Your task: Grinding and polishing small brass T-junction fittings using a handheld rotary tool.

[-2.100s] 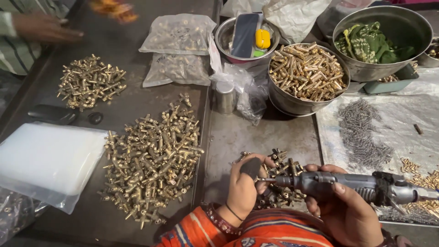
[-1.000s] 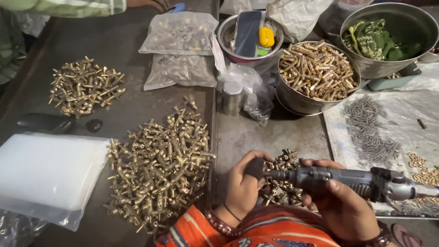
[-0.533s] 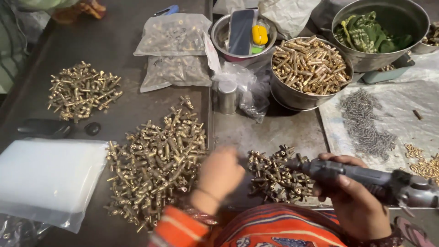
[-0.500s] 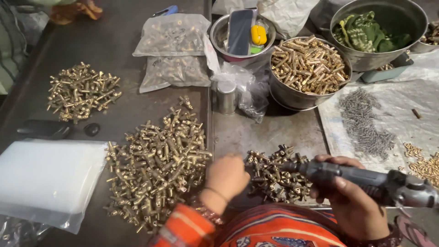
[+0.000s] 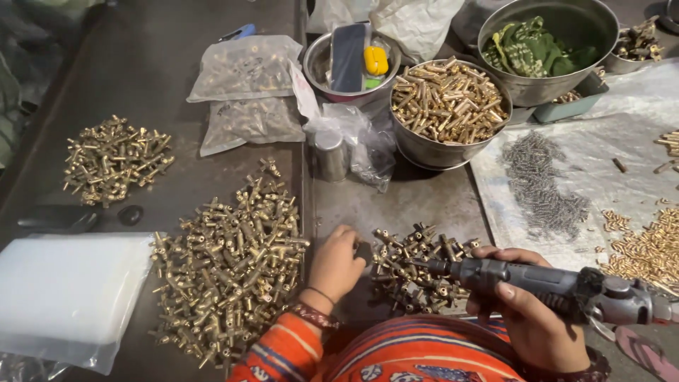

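Right hand [image 5: 530,322] wrapped around the grey body of a power screwdriver [image 5: 559,288], held roughly level, tip pointing left into a small pile of brass fittings [image 5: 417,265] lying near the person on the metal table [image 5: 424,201]. Grip closed firmly on the tool.

Left hand [image 5: 338,263] rests fingers curled at the left edge of that small pile, touching the pieces; the fingertips are hidden, so whether they pinch one fitting I cannot tell. Orange striped sleeve and bangles at the wrist.

Left of the hand: a large pile of brass fittings [image 5: 230,258], near the person. Farther left, a white foam sheet [image 5: 67,293]. Far left, a smaller heap of fittings [image 5: 113,159].

Far side, centre: two clear bags of parts [image 5: 244,92], a steel bowl holding a phone and a yellow item [image 5: 353,64], and a steel bowl full of brass tubes [image 5: 449,102]. Far right: a big steel bowl with green cloth [image 5: 544,49].

Right: a heap of small dark screws [image 5: 541,184] on a plastic sheet, with loose brass pins [image 5: 643,247] beside it.
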